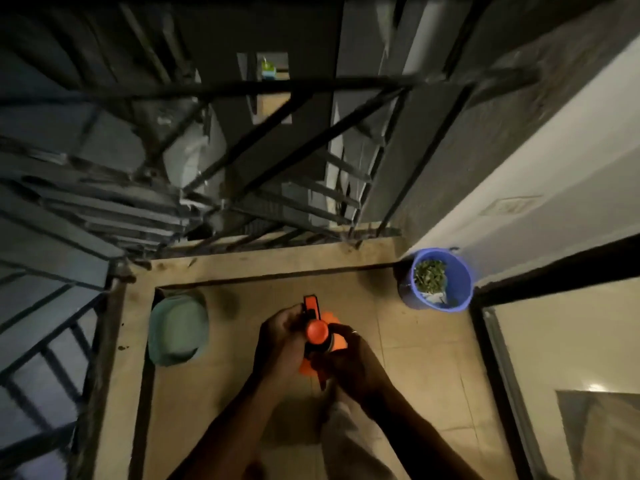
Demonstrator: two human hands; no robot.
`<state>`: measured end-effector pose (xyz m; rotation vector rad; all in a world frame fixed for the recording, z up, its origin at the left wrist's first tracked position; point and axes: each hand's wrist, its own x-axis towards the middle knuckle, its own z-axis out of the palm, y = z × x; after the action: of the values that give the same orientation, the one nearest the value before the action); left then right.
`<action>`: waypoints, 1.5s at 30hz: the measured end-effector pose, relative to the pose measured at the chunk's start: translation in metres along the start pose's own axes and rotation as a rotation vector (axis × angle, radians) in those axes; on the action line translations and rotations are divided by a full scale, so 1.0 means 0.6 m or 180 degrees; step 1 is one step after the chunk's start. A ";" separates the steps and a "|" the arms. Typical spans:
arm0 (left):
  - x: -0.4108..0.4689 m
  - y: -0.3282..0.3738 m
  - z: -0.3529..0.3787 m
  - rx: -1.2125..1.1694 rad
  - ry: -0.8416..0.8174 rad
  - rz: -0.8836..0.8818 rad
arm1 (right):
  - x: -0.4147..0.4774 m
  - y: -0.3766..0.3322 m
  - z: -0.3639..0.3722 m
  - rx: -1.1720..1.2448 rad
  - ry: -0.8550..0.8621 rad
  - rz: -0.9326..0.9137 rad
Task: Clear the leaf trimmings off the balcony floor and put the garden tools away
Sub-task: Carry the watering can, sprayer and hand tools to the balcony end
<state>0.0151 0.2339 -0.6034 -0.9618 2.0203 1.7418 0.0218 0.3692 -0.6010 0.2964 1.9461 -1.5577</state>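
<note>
Sadly, the light is dim and much of the picture is blurry. The orange and black plastic garden tool (316,329) is half hidden by the two hands, so I cannot tell what kind of tool it is. Only a round orange top, a black and orange bar sticking out past the fingers, and a bit of orange below show. The arms are cut off at the bottom edge.

The tan tiled balcony floor (415,358) is a narrow strip. A dark metal railing (277,86) closes the far and left sides. A white wall (554,168) and a dark door frame (485,341) close the right side. A round blue plastic bucket (462,289) sits in the far right corner with green leaf trimmings (429,275) inside. A pale green round tub (178,329) sits by the left edge. The open floor lies between the tub and the bucket.

Both arms reach forward over the middle of the floor. The left hand (280,337) curls its fingers round the tool from the left. The right hand (346,358) grips it from the right and below. The tool is up in the air, above the floor.
</note>
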 end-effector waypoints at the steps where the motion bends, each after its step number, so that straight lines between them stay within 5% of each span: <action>1: 0.049 -0.022 0.015 -0.0023 0.0002 -0.0042 | 0.052 0.023 -0.001 0.0045 -0.0016 0.0058; 11: 0.461 -0.213 0.098 0.0322 -0.0140 -0.0144 | 0.440 0.230 0.037 0.0012 -0.0066 0.0308; 19: 0.651 -0.316 0.114 0.0600 -0.0325 -0.0313 | 0.620 0.330 0.074 -0.0161 -0.0135 0.0400; 29: 0.713 -0.329 0.114 0.0477 -0.0120 -0.0310 | 0.693 0.358 0.070 -0.0567 -0.0204 0.0599; 45: 0.677 -0.321 0.091 0.0716 -0.0548 -0.0258 | 0.681 0.333 0.049 -0.1103 -0.0157 0.0800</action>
<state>-0.1645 0.1620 -1.0128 -0.7826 1.9855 1.4643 -0.1817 0.3152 -1.0052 0.3363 2.0100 -1.0395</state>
